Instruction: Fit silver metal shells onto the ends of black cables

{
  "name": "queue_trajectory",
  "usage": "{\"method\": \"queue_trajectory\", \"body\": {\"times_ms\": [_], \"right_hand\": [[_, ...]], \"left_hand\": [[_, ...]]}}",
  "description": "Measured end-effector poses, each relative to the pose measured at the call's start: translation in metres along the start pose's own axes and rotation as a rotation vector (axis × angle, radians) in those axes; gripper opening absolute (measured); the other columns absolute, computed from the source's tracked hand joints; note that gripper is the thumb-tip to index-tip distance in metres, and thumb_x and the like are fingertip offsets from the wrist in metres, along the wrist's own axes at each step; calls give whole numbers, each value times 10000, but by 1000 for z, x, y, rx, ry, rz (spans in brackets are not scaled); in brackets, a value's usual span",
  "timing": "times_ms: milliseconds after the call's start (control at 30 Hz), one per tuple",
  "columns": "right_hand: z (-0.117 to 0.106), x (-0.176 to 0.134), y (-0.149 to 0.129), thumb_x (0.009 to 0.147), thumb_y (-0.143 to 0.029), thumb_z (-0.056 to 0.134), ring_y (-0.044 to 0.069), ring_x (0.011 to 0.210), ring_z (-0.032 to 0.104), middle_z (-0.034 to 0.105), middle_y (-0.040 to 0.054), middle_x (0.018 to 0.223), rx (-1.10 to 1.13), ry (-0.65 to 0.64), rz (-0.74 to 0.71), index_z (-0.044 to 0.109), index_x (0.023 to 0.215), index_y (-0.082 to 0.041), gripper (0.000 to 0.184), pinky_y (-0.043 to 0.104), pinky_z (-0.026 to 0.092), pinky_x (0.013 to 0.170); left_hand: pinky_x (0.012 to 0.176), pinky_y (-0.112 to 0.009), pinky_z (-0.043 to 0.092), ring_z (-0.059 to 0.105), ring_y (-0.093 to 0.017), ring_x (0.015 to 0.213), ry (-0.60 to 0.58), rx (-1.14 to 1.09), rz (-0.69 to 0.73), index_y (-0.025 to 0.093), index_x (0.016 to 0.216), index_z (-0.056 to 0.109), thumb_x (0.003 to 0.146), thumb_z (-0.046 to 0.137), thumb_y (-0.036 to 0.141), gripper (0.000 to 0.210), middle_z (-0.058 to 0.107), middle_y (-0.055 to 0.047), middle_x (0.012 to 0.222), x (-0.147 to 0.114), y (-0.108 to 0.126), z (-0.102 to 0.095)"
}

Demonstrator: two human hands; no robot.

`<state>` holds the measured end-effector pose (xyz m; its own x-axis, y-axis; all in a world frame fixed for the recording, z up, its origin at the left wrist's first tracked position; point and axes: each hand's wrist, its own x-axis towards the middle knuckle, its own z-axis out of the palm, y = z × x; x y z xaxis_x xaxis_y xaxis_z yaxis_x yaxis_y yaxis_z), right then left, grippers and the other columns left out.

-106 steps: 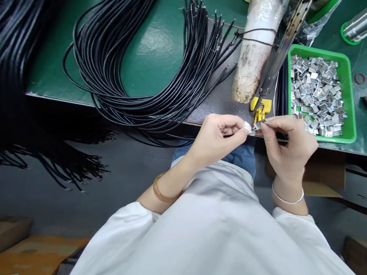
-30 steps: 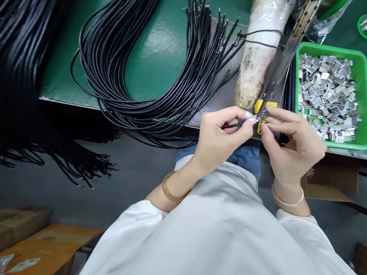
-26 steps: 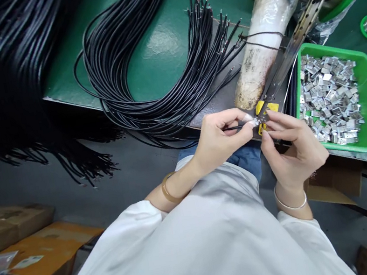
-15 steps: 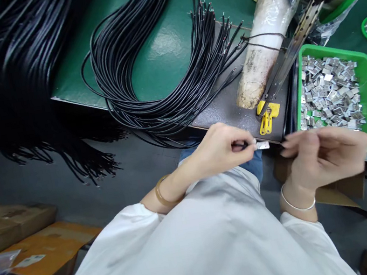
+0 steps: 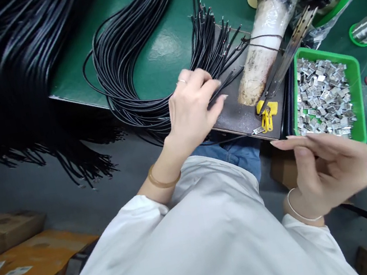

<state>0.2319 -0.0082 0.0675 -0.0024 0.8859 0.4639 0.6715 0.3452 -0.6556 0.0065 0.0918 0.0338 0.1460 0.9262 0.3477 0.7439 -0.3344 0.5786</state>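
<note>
Lying at the front edge of the board (image 5: pixel 231 115), a metal connector (image 5: pixel 258 130) on a blk cable (image 5: pixel 230 139) is set just beside yellow clips (image 5: pixel 272 107). Grn tray (image 5: pixel 356 92) is part-filled w/ small metal pcs (image 5: pixel 325 93); near it, blurred R hand (image 5: pixel 333 168) is held loosely open. Connector, pinched earlier by L hand (image 5: pixel 193 102), is now let go; L hand is held open over cable bundle (image 5: pixel 110 65).

L hand (image 5: pixel 191 107) palm-down, fingers (image 5: pixel 208 87) half-bent; R hand (image 5: pixel 333 168) w/ fingers straight, leftward
</note>
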Motion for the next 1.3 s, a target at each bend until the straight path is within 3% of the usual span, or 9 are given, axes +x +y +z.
{"method": "queue_trajectory", "body": {"times_ms": [167, 267, 467, 633, 767, 933, 1033, 1200, 1300], "right_hand": [[1, 6, 22, 794, -196, 768, 196, 591, 725, 695, -36, 664, 63, 235, -12, 643, 830, -241, 137, 313, 565, 513], [-20, 15, 60, 710, -216, 820, 161, 536, 660, 639, -18, 658, -322, 418, -9, 644, 799, -207, 198, 283, 466, 493], [-44, 45, 120, 759, -252, 804, 122, 618, 653, 758, 24, 797, -597, -33, 91, 666, 778, -217, 143, 255, 472, 613], [-48, 62, 118, 761, -223, 806, 102, 606, 599, 730, 13, 790, -594, -246, 102, 668, 751, -204, 139, 265, 417, 627], [-55, 71, 111, 760, -215, 787, 108, 611, 573, 688, -19, 764, -625, -394, 110, 657, 747, -215, 132, 278, 362, 630], [-57, 76, 111, 746, -240, 693, 134, 660, 588, 654, -45, 752, -556, -471, 166, 621, 751, -241, 72, 272, 392, 674], [-56, 74, 111, 754, -275, 659, 138, 658, 581, 650, -41, 755, -597, -464, 157, 621, 763, -246, 49, 279, 383, 674], [-51, 66, 110, 754, -256, 676, 125, 660, 563, 607, -35, 745, -572, -366, 119, 582, 726, -232, 102, 283, 391, 681], [-48, 59, 112, 758, -231, 704, 108, 632, 558, 640, -33, 760, -504, -302, 141, 608, 738, -228, 99, 275, 412, 666]], "left_hand": [[889, -397, 480, 622, -257, 985, -36, 110, 19, 150, 1139, 717, 932, 539, 209, 280, 693, -108, 1023, -3, -17, 8], [803, -336, 491, 626, -193, 853, -5, -3, 42, 146, 1118, 748, 930, 543, 204, 284, 695, -75, 938, -15, -21, 3], [643, -277, 442, 545, -109, 618, 222, -245, -131, 183, 985, 769, 878, 632, 205, 175, 694, -10, 769, -26, -27, 1], [571, -248, 415, 598, -50, 688, 483, -431, -257, 257, 1258, 580, 994, 593, 358, 283, 672, 71, 790, -22, -37, 8], [462, -199, 304, 406, 26, 517, 586, -634, -204, 266, 1255, 509, 1029, 551, 436, 286, 585, 130, 737, -17, -44, 7], [355, -216, 293, 334, -14, 380, 297, -1068, -320, 178, 840, 658, 879, 724, 509, 339, 494, 78, 548, -13, -31, -2], [361, -203, 359, 433, -46, 393, 124, -1272, -323, 193, 852, 656, 772, 808, 529, 377, 562, 57, 577, -15, -14, -7], [364, -191, 364, 482, -65, 382, -501, -1482, -350, 162, 938, 646, 777, 816, 433, 358, 609, 32, 566, -24, 18, -7], [379, -169, 337, 454, -39, 391, -582, -1445, -417, 131, 900, 622, 806, 766, 288, 232, 638, 22, 575, -28, 32, 4]]}}
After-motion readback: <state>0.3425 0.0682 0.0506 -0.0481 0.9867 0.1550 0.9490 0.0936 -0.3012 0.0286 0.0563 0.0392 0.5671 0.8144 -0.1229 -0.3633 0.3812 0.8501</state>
